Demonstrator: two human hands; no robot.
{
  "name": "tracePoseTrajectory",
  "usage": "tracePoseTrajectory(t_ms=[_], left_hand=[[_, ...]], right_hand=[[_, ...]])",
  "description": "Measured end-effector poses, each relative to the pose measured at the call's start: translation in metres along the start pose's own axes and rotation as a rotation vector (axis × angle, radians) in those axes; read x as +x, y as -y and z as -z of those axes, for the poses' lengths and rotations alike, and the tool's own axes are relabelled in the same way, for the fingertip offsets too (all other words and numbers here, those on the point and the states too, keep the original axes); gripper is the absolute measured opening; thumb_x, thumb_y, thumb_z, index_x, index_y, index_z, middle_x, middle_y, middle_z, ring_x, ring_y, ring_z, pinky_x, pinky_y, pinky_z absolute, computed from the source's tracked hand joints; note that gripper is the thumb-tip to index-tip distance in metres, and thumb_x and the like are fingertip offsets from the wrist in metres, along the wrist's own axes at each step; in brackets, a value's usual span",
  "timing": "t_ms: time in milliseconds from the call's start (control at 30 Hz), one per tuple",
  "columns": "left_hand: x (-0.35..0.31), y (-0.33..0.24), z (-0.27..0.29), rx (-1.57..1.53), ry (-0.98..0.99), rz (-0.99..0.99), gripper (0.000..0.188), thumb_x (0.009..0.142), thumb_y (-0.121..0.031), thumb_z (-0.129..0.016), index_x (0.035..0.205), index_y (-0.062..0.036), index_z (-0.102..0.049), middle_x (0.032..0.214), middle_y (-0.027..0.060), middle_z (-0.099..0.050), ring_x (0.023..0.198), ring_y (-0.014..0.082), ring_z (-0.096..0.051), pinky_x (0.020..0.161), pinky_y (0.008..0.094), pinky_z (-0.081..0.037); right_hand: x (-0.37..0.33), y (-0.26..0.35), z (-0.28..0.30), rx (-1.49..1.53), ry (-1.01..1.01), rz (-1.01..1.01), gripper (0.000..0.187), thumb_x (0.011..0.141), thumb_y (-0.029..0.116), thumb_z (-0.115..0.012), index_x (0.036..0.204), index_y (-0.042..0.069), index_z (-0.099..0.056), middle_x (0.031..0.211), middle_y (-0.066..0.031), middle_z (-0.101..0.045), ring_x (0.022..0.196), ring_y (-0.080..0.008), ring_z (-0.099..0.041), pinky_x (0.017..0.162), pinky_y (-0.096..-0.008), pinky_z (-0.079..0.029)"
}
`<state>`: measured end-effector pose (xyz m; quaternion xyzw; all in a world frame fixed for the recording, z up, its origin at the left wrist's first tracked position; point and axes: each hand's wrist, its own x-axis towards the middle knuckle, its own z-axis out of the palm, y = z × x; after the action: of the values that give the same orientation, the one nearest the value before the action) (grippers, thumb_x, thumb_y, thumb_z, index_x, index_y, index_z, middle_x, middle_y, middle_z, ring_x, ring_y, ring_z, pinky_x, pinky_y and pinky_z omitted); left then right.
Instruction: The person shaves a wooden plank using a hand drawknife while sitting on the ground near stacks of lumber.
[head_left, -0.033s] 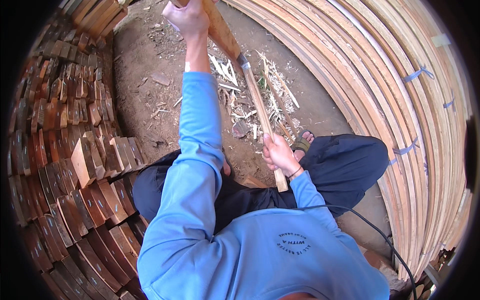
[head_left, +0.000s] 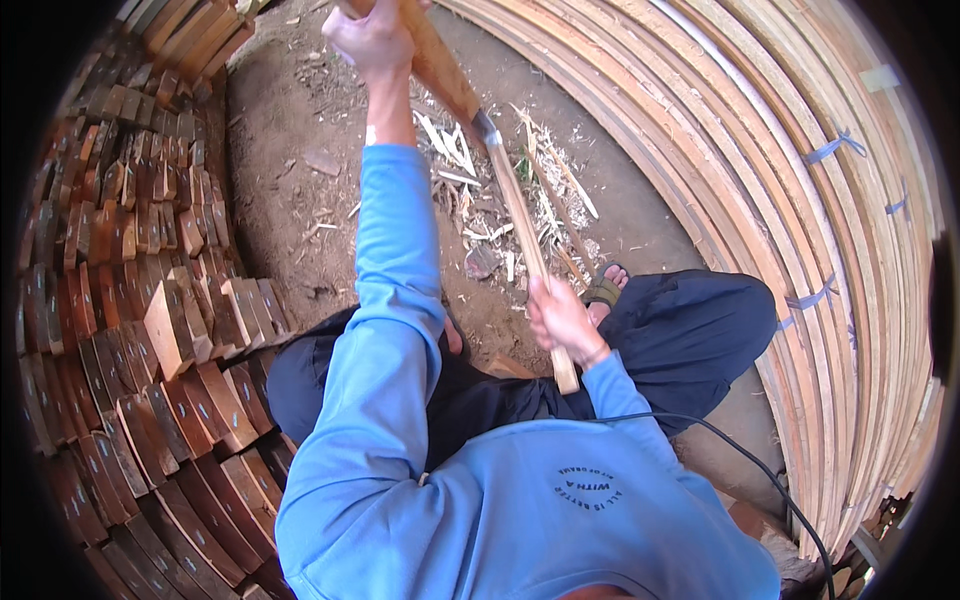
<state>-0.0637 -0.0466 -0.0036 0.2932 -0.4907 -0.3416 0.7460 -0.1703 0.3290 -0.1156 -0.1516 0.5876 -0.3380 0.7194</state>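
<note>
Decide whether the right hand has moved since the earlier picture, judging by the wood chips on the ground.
Yes, slightly: against the wood chips, the right hand sits a little lower in the view.

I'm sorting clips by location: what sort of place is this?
Probably a timber yard or woodworking spot: stacked boards, long planks and wood shavings on bare earth.

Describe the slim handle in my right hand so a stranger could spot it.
Between the stacked board ends, left, and the long planks, right, wood shavings litter the ground. Across them slants the handle, its lower part in the right hand. Unlike the thicker wood in the left hand, it is slim and pale, with metal at its upper end.
</note>
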Motion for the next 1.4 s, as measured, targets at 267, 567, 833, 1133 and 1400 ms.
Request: tracePoseTrajectory(t_ms=[267,567,833,1133,1400], left_hand=[[0.005,-0.001,-0.005,0.003,-0.018,-0.022,0.025,0.091,-0.018,-0.077,0.1,0.0047,-0.072,0.078,0.0065,-0.068,0.063,0.0152,-0.064,0.058,0.0303,-0.052],[0.017,0.005,-0.005,-0.084,0.025,-0.022,0.028,0.091,-0.018,-0.078,0.104,0.0054,-0.071,0.077,0.0074,-0.068,0.06,0.0169,-0.064,0.056,0.0316,-0.053],[0.015,0.015,-0.001,-0.065,-0.009,-0.114,0.022,0.09,-0.013,-0.078,0.101,0.0047,-0.072,0.076,0.007,-0.068,0.062,0.0155,-0.064,0.058,0.0297,-0.053],[0.009,0.002,-0.017,0.055,0.037,-0.088,0.026,0.09,-0.018,-0.079,0.103,0.0043,-0.074,0.079,0.0069,-0.071,0.066,0.0154,-0.066,0.062,0.0306,-0.053],[0.001,-0.004,-0.024,0.04,0.026,-0.149,0.023,0.091,-0.016,-0.077,0.101,0.0042,-0.073,0.08,0.0063,-0.07,0.065,0.014,-0.064,0.062,0.0287,-0.052]], right_hand=[[0.021,0.004,-0.001,-0.035,0.005,0.025,0.032,0.111,0.041,-0.044,0.095,0.014,-0.041,0.064,0.0032,-0.039,0.044,-0.0073,-0.038,0.036,-0.0253,-0.031],[0.025,0.004,-0.001,-0.004,0.021,0.019,0.023,0.113,0.032,-0.04,0.098,0.015,-0.041,0.063,0.0039,-0.039,0.042,-0.0089,-0.036,0.034,-0.0261,-0.027],[0.012,-0.004,0.002,-0.074,-0.009,0.056,0.032,0.111,0.04,-0.045,0.094,0.013,-0.042,0.061,0.0021,-0.038,0.039,-0.0099,-0.038,0.035,-0.0268,-0.032],[0.012,0.002,0.0,-0.069,-0.029,0.042,0.036,0.112,0.041,-0.044,0.09,0.013,-0.042,0.062,0.0033,-0.038,0.043,-0.0082,-0.038,0.036,-0.0264,-0.032],[0.022,-0.001,0.007,0.061,0.022,0.046,0.031,0.112,0.036,-0.044,0.091,0.014,-0.042,0.062,0.0041,-0.037,0.04,-0.0075,-0.032,0.034,-0.026,-0.027]])
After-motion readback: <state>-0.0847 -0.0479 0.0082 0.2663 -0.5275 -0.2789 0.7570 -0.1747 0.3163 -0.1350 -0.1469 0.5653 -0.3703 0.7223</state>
